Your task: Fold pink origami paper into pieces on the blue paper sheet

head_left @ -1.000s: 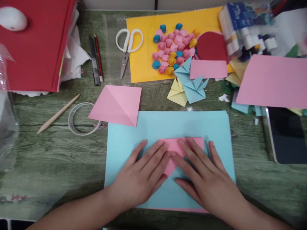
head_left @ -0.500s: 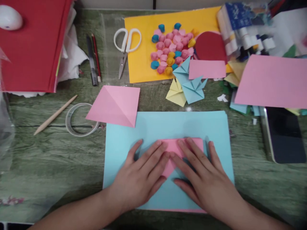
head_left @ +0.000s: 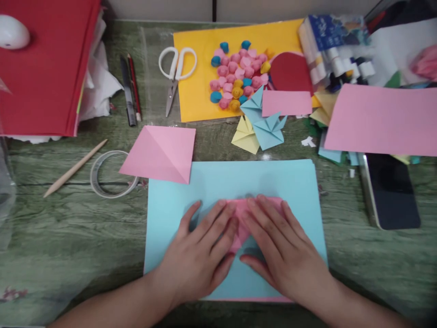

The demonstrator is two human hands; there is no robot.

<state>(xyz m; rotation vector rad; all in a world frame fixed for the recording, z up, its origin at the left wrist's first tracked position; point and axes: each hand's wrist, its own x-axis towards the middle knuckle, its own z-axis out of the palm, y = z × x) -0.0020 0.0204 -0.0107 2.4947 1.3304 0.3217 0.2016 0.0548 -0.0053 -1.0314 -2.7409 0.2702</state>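
"In the head view, where was the folded pink paper piece (head_left: 241, 238)?"
"On the rectangular light-blue paper sheet (head_left: 266, 176), beneath both hands' fingers."
"Their pose?"
"Outstretched and flat: the left hand (head_left: 198, 255) at the piece's eight o'clock, the right hand (head_left: 290, 257) at four."
"And nearby?"
"A creased pink paper quadrilateral (head_left: 160, 152) at ten o'clock, overlapping the sheet's corner."

I count two hands (head_left: 198, 255), two blue origami pieces (head_left: 269, 133), one yellow origami piece (head_left: 246, 140). My feed shows one smartphone (head_left: 392, 191), one red pencil (head_left: 134, 91).
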